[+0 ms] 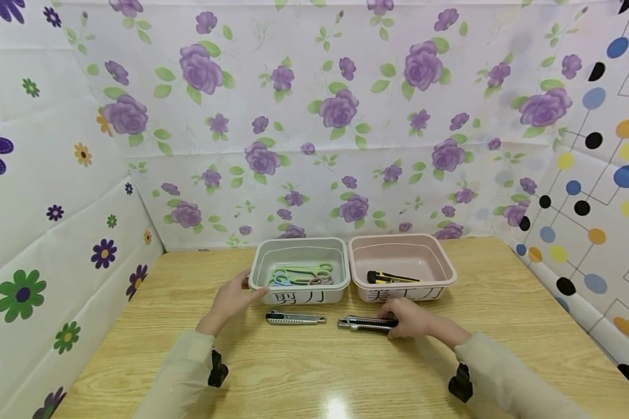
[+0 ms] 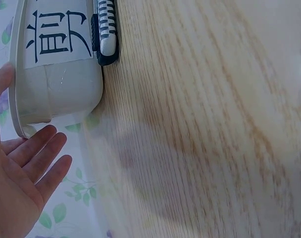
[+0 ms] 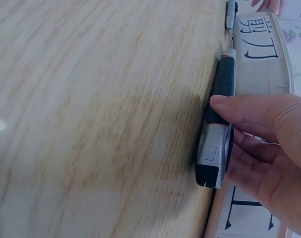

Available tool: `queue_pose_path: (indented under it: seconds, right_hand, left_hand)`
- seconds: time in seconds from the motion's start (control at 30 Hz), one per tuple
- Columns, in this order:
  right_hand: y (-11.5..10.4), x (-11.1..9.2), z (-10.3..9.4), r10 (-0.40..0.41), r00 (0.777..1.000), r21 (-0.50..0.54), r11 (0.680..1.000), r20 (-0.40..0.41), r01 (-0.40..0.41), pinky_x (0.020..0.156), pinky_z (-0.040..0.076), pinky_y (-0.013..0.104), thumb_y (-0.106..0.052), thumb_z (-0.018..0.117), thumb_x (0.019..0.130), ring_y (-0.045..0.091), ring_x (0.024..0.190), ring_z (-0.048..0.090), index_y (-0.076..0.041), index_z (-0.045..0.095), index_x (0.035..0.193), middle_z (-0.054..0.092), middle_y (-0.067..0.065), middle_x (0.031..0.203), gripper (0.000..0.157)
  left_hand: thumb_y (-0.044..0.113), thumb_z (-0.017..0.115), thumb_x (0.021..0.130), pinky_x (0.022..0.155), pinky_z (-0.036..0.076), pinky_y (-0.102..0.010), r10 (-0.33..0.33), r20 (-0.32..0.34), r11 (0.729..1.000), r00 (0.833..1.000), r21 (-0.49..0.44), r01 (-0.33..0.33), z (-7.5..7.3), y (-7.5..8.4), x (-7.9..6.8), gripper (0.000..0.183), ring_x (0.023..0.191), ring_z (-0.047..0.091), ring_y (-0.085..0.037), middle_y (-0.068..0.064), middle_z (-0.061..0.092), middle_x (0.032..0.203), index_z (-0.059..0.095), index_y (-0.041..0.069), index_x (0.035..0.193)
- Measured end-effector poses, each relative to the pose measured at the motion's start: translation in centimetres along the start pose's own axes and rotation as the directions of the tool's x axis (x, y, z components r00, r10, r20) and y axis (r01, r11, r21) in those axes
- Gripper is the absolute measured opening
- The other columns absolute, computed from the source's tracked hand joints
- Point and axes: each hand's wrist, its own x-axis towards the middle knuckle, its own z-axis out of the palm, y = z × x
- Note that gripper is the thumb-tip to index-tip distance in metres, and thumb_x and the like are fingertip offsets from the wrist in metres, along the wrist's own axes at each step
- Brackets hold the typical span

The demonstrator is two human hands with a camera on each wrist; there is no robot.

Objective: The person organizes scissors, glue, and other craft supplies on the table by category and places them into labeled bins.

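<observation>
My right hand (image 1: 409, 318) pinches a black and silver utility knife (image 1: 364, 323) between thumb and fingers, low over the table in front of the pink bin (image 1: 445, 265). In the right wrist view, the thumb lies on the dark grip of this knife (image 3: 222, 89). My left hand (image 1: 233, 302) touches the left end of the grey-white bin (image 1: 334, 296). Its thumb is at the rim and its other fingers extend loosely by the end wall, as the left wrist view shows. A second, silver utility knife (image 1: 296, 318) lies before that bin.
Several scissors (image 1: 304, 271) with green, blue and brownish handles lie inside the grey-white bin. A yellow and black utility knife (image 1: 390, 278) rests in the pink bin. Both bins carry paper labels and stand side by side on the wooden table (image 1: 293, 366), near the flowered cloth (image 1: 304, 128).
</observation>
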Motion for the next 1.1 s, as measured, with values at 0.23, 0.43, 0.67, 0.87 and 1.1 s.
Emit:
queue_pose_path:
  seconds: [0.23, 0.43, 0.67, 0.87, 1.1]
  right_hand:
    - [-0.5, 0.0, -0.4, 0.056, 0.998, 0.012, 0.998, 0.022, -0.057, 0.062, 0.046, 0.023, -0.005, 0.078, 0.060, 0.014, 0.071, 0.058, 0.003, 0.068, 0.087, 0.066, 0.006, 0.080, 0.031]
    - [-0.6, 0.0, -0.5, 0.047, 0.999, -0.008, 0.999, 0.022, -0.047, 0.060, 0.045, 0.023, -0.004, 0.078, 0.058, 0.013, 0.069, 0.055, 0.003, 0.068, 0.086, 0.065, 0.005, 0.078, 0.030]
    - [-0.3, 0.1, -0.4, 0.000, 0.999, -0.037, 0.999, 0.040, 0.001, 0.057, 0.041, 0.021, -0.004, 0.076, 0.058, 0.011, 0.065, 0.052, -0.001, 0.068, 0.081, 0.062, 0.001, 0.073, 0.024]
    - [0.4, 0.2, -0.2, -0.071, 0.997, -0.102, 0.992, 0.018, 0.072, 0.060, 0.044, 0.024, -0.004, 0.073, 0.057, 0.008, 0.068, 0.052, -0.002, 0.067, 0.083, 0.061, -0.001, 0.076, 0.027]
    - [0.0, 0.2, -0.9, -0.159, 0.987, -0.150, 0.977, -0.031, 0.152, 0.061, 0.046, 0.028, 0.000, 0.068, 0.053, 0.011, 0.072, 0.054, -0.002, 0.066, 0.082, 0.059, -0.001, 0.077, 0.030]
  left_hand:
    - [0.050, 0.064, 0.078, 0.083, 0.044, -0.047, 0.000, -0.004, 1.000, 1.000, 0.009, 0.000, 0.0, 0.0, 0.2, 0.078, 0.099, 0.058, -0.027, -0.013, 0.062, 0.110, 0.040, 0.003, 0.135]
    - [0.048, 0.065, 0.078, 0.083, 0.044, -0.048, -0.004, -0.001, 1.000, 1.000, -0.001, 0.004, 0.1, 0.1, 0.2, 0.076, 0.099, 0.058, -0.028, -0.014, 0.062, 0.110, 0.040, 0.004, 0.135]
    - [0.049, 0.064, 0.078, 0.083, 0.044, -0.047, -0.013, 0.005, 1.000, 1.000, 0.002, 0.013, 0.3, 0.0, 0.1, 0.078, 0.100, 0.057, -0.028, -0.014, 0.061, 0.111, 0.039, 0.004, 0.136]
    - [0.045, 0.065, 0.079, 0.083, 0.044, -0.048, -0.012, -0.002, 1.000, 1.000, -0.016, 0.012, 0.2, 0.0, 0.1, 0.075, 0.100, 0.057, -0.028, -0.015, 0.061, 0.111, 0.040, 0.004, 0.136]
    - [0.045, 0.065, 0.079, 0.084, 0.044, -0.047, -0.013, 0.000, 1.000, 1.000, -0.018, 0.013, 0.1, 0.0, 0.0, 0.074, 0.100, 0.058, -0.028, -0.015, 0.061, 0.111, 0.040, 0.003, 0.135]
